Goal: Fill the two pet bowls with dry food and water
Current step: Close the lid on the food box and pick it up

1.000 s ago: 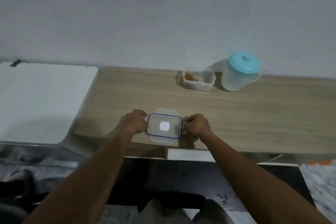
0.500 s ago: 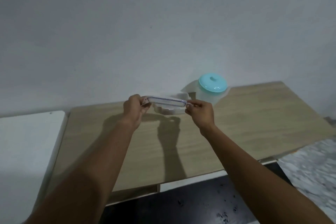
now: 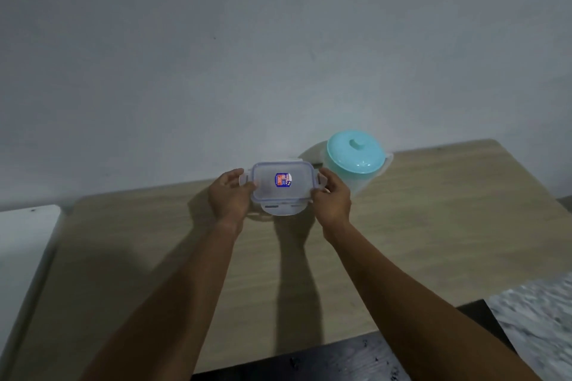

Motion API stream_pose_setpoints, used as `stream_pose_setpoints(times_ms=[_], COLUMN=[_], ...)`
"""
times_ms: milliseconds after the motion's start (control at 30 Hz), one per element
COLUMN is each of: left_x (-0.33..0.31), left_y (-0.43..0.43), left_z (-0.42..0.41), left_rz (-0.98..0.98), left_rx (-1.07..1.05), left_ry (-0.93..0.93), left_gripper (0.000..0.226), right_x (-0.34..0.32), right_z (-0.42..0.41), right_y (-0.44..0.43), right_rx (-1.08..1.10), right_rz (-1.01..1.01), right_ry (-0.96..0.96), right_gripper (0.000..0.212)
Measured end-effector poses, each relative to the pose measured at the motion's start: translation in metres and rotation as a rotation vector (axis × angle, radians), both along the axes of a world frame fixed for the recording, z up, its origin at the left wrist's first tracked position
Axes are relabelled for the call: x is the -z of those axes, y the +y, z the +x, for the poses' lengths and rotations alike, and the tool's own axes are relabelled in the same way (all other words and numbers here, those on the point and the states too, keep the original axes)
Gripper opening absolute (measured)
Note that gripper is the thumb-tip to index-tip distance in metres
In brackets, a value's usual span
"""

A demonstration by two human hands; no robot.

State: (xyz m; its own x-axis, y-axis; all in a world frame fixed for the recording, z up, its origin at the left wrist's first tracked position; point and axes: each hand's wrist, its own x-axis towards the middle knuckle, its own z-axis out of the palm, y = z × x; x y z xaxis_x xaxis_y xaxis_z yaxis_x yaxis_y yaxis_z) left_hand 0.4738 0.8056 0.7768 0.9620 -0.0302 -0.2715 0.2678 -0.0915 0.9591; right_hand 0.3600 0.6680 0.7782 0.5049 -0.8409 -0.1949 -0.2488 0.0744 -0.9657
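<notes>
Against the grey wall, on the pale wooden worktop [image 3: 433, 241], your left hand [image 3: 229, 195] and right hand [image 3: 331, 198] pinch the clear blue-rimmed clip lid [image 3: 281, 184], fingers curled on its side tabs, beside the teal-lidded translucent water jug [image 3: 356, 161]. You seem to be seating it; next, press the clips down.

The lid [image 3: 282, 184], edge-on before, now faces the camera.

A plain room in a home, probably.
A wooden table [image 3: 433, 226] stands against a bare grey wall [image 3: 216, 56], beside a marble-patterned floor [image 3: 538, 318].
</notes>
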Motion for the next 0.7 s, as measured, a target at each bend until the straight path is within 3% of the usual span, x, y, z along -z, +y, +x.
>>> stream_pose_setpoints(times_ms=[167, 300, 500, 700], left_x=[0.029, 0.032, 0.039, 0.04], left_y=[-0.014, -0.007, 0.033, 0.074], left_z=[0.009, 0.0, -0.041, -0.093], left_rz=[-0.041, -0.067, -0.048, -0.048], left_rx=[-0.067, -0.083, -0.071, -0.148], left_ry=[0.013, 0.027, 0.069, 0.067], left_gripper=[0.046, 0.045, 0.034, 0.041], right_x=[0.02, 0.031, 0.026, 0.041], right_z=[0.015, 0.013, -0.027, -0.062], right_y=[-0.001, -0.003, 0.016, 0.057], right_rx=[0.002, -0.045, -0.154, -0.184], right_rz=[-0.037, 0.002, -0.028, 0.05], right_ry=[0.011, 0.053, 0.126, 0.13], right_gripper=[0.039, 0.049, 0.052, 0.043])
